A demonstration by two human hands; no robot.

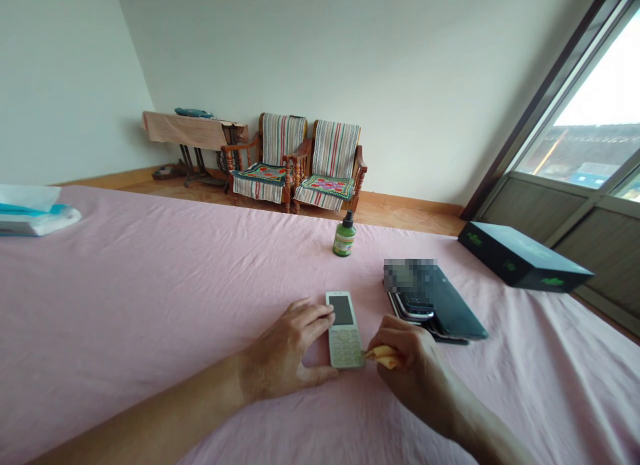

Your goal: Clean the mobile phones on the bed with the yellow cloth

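A small silver keypad phone (344, 329) lies face up on the pink cloth (150, 298) in front of me. My left hand (285, 351) rests beside it, fingers curled against the phone's left edge and steadying it. My right hand (407, 357) is closed on a small folded yellow cloth (383, 355), whose tip touches the phone's lower right corner.
A stack of dark phones and a tablet (435, 305) lies just right of my hands. A green bottle (345, 236) stands behind the phone. A black box (523, 257) sits far right, a tissue pack (33, 215) far left. Two chairs (300, 161) stand by the wall.
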